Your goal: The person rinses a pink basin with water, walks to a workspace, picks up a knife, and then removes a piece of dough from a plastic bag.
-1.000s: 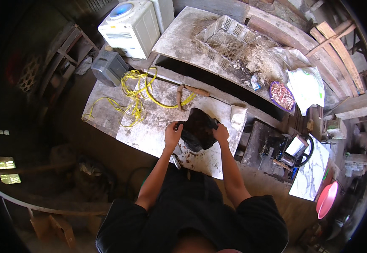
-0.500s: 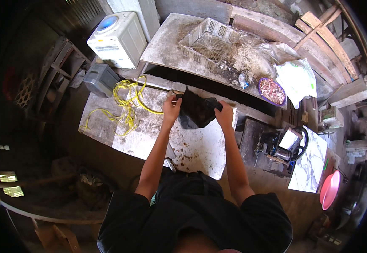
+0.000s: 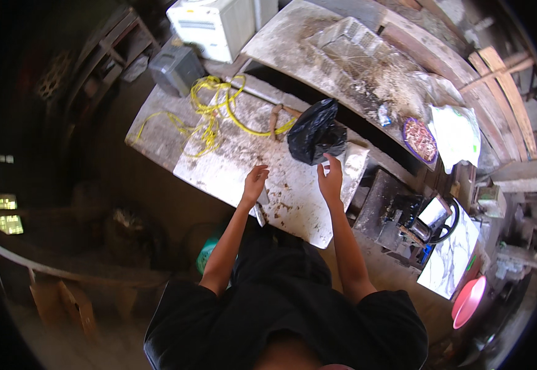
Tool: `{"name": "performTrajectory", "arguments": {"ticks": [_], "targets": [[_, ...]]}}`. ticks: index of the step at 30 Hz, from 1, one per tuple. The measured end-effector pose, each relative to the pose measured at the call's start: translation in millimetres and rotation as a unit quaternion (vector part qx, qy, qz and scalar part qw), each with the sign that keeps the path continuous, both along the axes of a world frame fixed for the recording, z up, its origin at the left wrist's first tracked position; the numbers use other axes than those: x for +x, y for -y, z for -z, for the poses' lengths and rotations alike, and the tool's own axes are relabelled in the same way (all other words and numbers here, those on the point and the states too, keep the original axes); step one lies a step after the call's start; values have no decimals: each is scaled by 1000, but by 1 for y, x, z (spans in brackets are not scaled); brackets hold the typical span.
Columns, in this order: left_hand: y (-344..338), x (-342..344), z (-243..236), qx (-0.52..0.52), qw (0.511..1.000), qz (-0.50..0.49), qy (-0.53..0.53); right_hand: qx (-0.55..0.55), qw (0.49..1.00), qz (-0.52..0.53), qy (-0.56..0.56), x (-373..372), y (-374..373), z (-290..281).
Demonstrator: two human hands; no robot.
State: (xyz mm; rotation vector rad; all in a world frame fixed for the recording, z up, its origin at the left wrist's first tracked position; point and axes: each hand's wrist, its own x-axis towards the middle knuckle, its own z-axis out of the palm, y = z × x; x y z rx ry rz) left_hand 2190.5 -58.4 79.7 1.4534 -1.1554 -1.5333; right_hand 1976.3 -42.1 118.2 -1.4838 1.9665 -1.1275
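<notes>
A crumpled black plastic bag [image 3: 313, 134] stands on the dirt-specked white board [image 3: 293, 209], toward its far side. My right hand [image 3: 331, 179] is just below the bag's near edge, thumb and fingers apart, with nothing visible in it. Over the board to the left, my left hand [image 3: 256, 183] is empty with its fingers loosely extended. Beside my left wrist lies a narrow knife-like tool [image 3: 260, 215] at the board's near edge. A brown wooden piece [image 3: 274, 120], maybe a tool handle, rests left of the bag, close to a yellow cord [image 3: 237, 121].
Beyond a dark gap, a dusty bench [image 3: 281, 37] carries a plastic crate [image 3: 348, 43], a purple-rimmed basin of reddish pieces [image 3: 419, 139] and a white sack [image 3: 455, 132]. At right are a black machine [image 3: 419, 225], marble-patterned panel [image 3: 450, 253] and pink basin [image 3: 469, 302].
Both hands have let go of the black bag and drawn back toward me. The bag now stands bunched up on the board. The whole view has shifted and turned.
</notes>
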Motion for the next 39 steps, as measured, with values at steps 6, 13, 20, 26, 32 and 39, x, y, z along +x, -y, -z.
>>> {"name": "performTrajectory", "arguments": {"ticks": [6, 13, 20, 26, 32, 39], "targets": [[-65, 8, 39, 15, 972, -92, 216, 65, 990, -120, -20, 31, -29, 19], [-112, -35, 51, 166, 914, -52, 366, 90, 974, -201, -58, 49, -61, 48], [-114, -47, 54, 157, 894, -68, 415, 108, 973, -204, -16, 50, -84, 44], [-84, -24, 42, 53, 955, -117, 267, 65, 979, -189, 40, 46, -95, 40], [-68, -13, -25, -22, 991, -119, -50, 19, 982, -127, 136, 54, -80, 18], [-55, -46, -113, -63, 978, -55, -190, -76, 969, -65, 224, 50, -72, -73]]}}
